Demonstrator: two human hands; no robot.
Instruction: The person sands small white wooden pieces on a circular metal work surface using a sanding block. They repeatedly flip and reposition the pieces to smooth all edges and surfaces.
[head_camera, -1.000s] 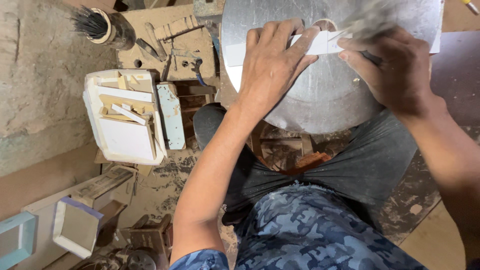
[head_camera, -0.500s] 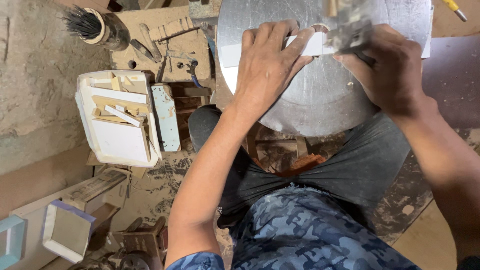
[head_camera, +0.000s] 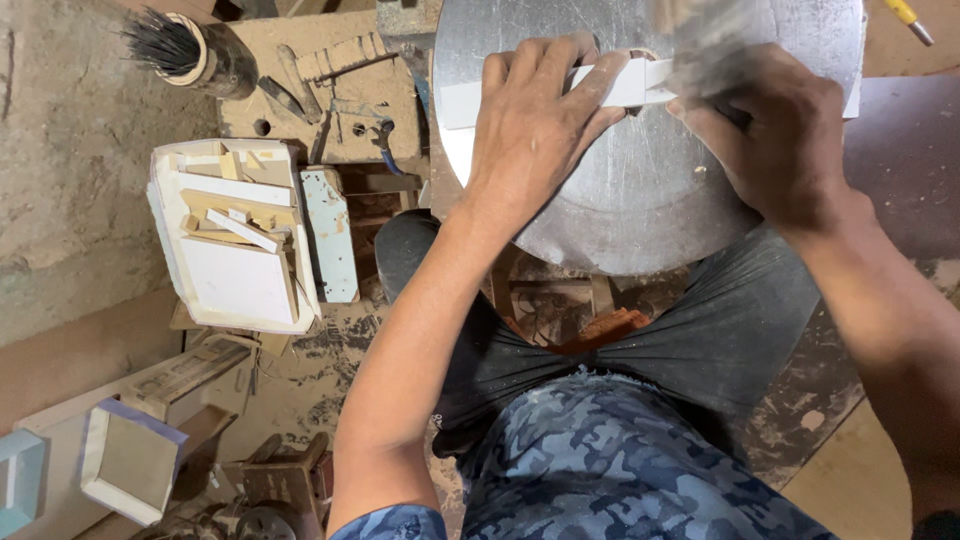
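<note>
Here the round metal disc (head_camera: 640, 190), lying flat above the person's knees, serves as the work surface, and everything else sits around it. Well off to the disc's left, on the dusty floor, a white tray (head_camera: 235, 270) holds a heap of pale wood offcuts, with a dark can of bristles (head_camera: 190, 50) beyond it and a small drilled board (head_camera: 330, 90) between the can and the disc. On the disc's far part lies a white strip (head_camera: 470, 100), running across it from the left edge toward the right. As for progress, my judgement is that the work on this strip is under way and not finished: it is pinned and being worked, and nothing shows a completed piece set aside. The left hand (head_camera: 535, 125) lies on the strip with fingers spread fairly wide and pressed flat, holding it down against the disc. Just right of it, the right hand (head_camera: 780, 135) has its fingers curled tight around a tool (head_camera: 705, 45) that is too blurred by motion to identify, its end over the strip.
</note>
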